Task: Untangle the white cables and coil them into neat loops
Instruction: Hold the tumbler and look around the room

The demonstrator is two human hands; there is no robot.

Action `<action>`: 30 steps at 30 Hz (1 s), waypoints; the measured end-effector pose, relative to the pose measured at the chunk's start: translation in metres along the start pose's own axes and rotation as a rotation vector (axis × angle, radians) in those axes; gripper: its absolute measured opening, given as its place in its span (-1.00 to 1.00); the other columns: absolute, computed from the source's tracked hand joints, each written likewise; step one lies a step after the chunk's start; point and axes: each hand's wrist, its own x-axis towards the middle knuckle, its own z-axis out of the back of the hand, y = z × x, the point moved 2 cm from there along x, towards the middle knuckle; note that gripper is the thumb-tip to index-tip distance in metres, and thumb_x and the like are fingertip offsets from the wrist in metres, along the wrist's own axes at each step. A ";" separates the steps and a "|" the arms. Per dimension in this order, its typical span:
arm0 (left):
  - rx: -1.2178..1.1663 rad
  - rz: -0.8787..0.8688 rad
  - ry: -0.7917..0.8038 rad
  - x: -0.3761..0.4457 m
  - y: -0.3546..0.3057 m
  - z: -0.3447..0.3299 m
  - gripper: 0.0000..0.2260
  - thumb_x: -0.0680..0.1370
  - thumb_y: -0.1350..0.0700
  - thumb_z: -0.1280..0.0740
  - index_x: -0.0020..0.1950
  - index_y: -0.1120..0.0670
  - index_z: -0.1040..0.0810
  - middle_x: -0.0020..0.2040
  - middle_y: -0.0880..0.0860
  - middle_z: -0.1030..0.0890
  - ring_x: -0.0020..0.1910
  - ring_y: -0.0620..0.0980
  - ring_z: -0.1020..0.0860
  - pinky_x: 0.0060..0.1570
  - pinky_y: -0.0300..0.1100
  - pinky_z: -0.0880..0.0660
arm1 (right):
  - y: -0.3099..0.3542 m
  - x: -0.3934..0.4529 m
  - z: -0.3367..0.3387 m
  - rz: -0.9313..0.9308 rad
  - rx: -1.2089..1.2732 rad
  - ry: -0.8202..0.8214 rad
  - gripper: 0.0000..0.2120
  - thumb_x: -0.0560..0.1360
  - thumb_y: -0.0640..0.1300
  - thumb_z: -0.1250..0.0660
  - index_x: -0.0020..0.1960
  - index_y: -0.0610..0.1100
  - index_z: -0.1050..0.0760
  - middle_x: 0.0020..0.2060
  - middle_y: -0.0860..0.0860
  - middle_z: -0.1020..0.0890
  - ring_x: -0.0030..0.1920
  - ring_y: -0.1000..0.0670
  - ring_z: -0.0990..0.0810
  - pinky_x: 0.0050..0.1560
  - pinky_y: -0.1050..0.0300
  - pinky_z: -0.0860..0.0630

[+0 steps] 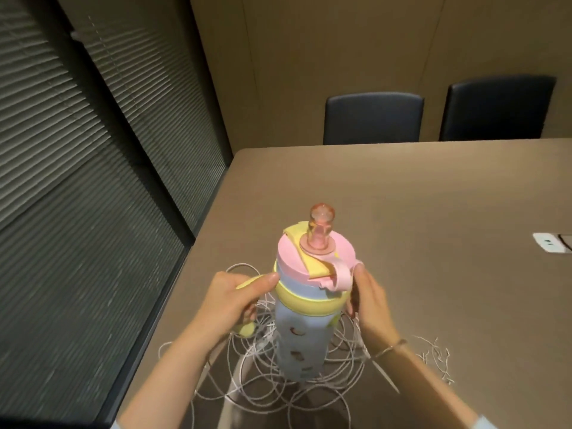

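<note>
Below, white cables (278, 382) looped round bottle (305, 329), left hand (235, 301) gripping yellow handle (247, 328), right hand (370, 297) clasping bottle

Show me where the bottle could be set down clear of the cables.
Bare table lies beyond the bottle, toward the two chairs, and to the right up to the white socket plate. It is crowded round the bottle's base, where white cables loop between both hands, and by the small tangle near the right wrist.
</note>
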 end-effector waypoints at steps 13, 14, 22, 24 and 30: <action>-0.148 0.081 0.224 -0.052 -0.008 -0.070 -0.48 0.29 -0.11 -0.56 -0.56 0.10 -0.30 -0.62 0.01 -0.17 -0.62 -0.09 -0.13 -0.47 -0.22 -0.25 | 0.047 -0.056 0.064 0.020 0.013 -0.383 -0.46 0.41 0.26 -0.26 -0.34 -0.23 -0.29 -0.42 -0.05 -0.29 -0.33 0.01 -0.24 -0.30 0.10 -0.20; -0.138 0.079 0.234 -0.059 -0.011 -0.077 -0.52 0.28 -0.11 -0.52 -0.55 0.10 -0.30 -0.61 0.01 -0.18 -0.62 -0.08 -0.14 -0.49 -0.23 -0.23 | 0.049 -0.062 0.072 0.004 0.014 -0.383 -0.47 0.42 0.25 -0.26 -0.32 -0.24 -0.33 -0.40 -0.07 -0.29 -0.32 0.01 -0.23 -0.29 0.10 -0.20; -0.090 0.045 0.252 -0.118 -0.030 -0.129 -0.57 0.28 -0.09 -0.47 -0.47 0.14 -0.31 -0.59 0.03 -0.21 -0.64 -0.05 -0.20 -0.55 -0.27 -0.29 | 0.069 -0.108 0.138 -0.047 -0.008 -0.358 -0.60 0.59 0.06 -0.26 -0.32 -0.17 -0.38 -0.46 -0.08 -0.32 -0.38 0.01 -0.25 -0.29 0.13 -0.22; -0.076 0.026 0.245 -0.134 -0.032 -0.145 -0.52 0.27 -0.08 -0.56 -0.47 0.14 -0.32 -0.57 0.04 -0.22 -0.61 -0.04 -0.20 -0.52 -0.25 -0.29 | 0.074 -0.122 0.158 -0.055 -0.012 -0.371 -0.58 0.58 0.08 -0.26 -0.34 -0.15 -0.36 -0.48 -0.07 -0.31 -0.37 0.00 -0.24 -0.29 0.10 -0.22; -0.051 -0.010 0.227 -0.207 -0.046 -0.215 -0.53 0.26 -0.16 -0.47 -0.45 0.12 -0.28 -0.57 0.04 -0.19 -0.57 -0.03 -0.18 -0.43 -0.20 -0.24 | 0.103 -0.179 0.239 -0.054 -0.054 -0.388 -0.56 0.54 0.15 -0.25 -0.38 -0.10 -0.33 -0.51 -0.03 -0.31 -0.40 -0.01 -0.24 -0.32 0.13 -0.21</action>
